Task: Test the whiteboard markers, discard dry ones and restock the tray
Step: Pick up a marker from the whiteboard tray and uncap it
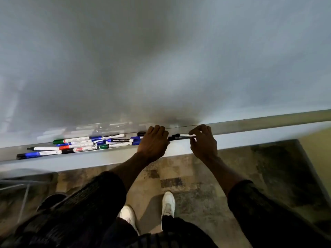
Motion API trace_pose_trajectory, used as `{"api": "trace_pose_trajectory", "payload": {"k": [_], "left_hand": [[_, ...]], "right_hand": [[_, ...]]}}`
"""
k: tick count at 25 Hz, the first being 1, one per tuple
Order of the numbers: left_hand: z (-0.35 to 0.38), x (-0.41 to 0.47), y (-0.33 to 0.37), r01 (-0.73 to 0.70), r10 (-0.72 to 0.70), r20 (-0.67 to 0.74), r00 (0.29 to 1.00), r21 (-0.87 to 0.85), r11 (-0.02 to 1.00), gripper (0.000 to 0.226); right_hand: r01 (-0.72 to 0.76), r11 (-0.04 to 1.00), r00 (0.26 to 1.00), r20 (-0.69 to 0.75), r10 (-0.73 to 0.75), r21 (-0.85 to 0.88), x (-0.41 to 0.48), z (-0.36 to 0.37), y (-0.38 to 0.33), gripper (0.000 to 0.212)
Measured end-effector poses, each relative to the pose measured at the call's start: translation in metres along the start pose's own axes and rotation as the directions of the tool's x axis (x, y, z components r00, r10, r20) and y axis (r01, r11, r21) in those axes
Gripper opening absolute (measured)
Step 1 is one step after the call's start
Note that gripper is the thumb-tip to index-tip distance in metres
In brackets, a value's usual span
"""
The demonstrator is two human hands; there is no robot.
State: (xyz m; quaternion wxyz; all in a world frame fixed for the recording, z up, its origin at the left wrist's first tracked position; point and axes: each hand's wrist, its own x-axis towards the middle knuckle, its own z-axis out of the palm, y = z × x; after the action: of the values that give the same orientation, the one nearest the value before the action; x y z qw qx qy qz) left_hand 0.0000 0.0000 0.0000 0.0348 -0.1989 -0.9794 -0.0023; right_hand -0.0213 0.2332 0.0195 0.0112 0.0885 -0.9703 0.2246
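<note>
A black-capped white marker [180, 136] lies level over the whiteboard tray [114, 158], held between my two hands. My right hand [203, 142] pinches its white barrel with thumb and fingers. My left hand [153, 143] is curled over the black cap end, fingers bent down toward the tray. To the left, several markers [80, 144] with blue, green, red and black caps lie piled in the tray. The whiteboard [161, 59] fills the upper view; its surface looks smeared grey and blurred.
The tray's grey front lip [250, 140] runs on to the right with nothing on it. Below are a patterned carpet [197, 185], my white shoes [167, 203] and dark sleeves. A metal frame [25, 190] stands at the lower left.
</note>
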Motion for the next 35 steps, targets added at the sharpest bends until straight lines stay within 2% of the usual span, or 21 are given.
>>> {"api": "trace_pose_trajectory", "payload": {"k": [3, 10, 14, 21, 25, 27, 30, 32, 35], "left_hand": [[0.008, 0.017, 0.016, 0.033, -0.033, 0.082, 0.996, -0.003, 0.999, 0.039], [0.013, 0.029, 0.016, 0.007, -0.007, 0.007, 1.0, 0.03, 1.0, 0.024], [0.021, 0.029, 0.018, 0.006, -0.005, -0.013, 1.0, 0.011, 1.0, 0.024], [0.016, 0.029, 0.021, 0.068, -0.068, 0.08, 0.994, 0.0, 0.998, 0.035], [0.017, 0.023, 0.024, 0.106, -0.103, 0.052, 0.993, -0.051, 0.993, 0.03], [0.013, 0.014, 0.025, 0.102, -0.103, -0.005, 0.995, -0.083, 0.991, 0.022], [0.001, -0.007, 0.018, 0.108, -0.121, -0.12, 0.985, -0.112, 0.988, 0.014], [-0.006, -0.028, 0.01, 0.132, -0.157, -0.187, 0.97, -0.139, 0.982, 0.007], [-0.023, -0.063, -0.013, 0.234, -0.281, -0.282, 0.917, -0.191, 0.953, 0.009]], "right_hand": [[0.0, 1.0, 0.998, 0.057, 0.001, -0.021, 0.016, 0.005, 0.009, 0.026], [0.043, 0.988, 0.995, 0.099, -0.029, -0.145, 0.032, 0.027, 0.025, 0.021], [0.053, 0.993, 0.993, 0.106, -0.041, -0.109, 0.032, 0.033, 0.032, 0.021], [0.052, 0.996, 0.991, 0.124, -0.042, -0.079, 0.032, 0.033, 0.037, 0.015], [0.046, 0.993, 0.993, 0.112, -0.034, -0.106, 0.028, 0.03, 0.037, 0.017], [0.021, 0.999, 1.0, 0.016, -0.02, -0.034, 0.021, 0.024, 0.032, 0.019], [0.026, 0.979, 0.994, -0.105, -0.005, 0.202, 0.01, 0.009, 0.009, 0.018], [0.091, 0.939, 0.989, -0.142, -0.046, 0.33, 0.003, 0.001, -0.016, 0.018], [0.21, 0.833, 0.973, -0.189, -0.129, 0.511, -0.007, -0.009, -0.073, 0.014]]}}
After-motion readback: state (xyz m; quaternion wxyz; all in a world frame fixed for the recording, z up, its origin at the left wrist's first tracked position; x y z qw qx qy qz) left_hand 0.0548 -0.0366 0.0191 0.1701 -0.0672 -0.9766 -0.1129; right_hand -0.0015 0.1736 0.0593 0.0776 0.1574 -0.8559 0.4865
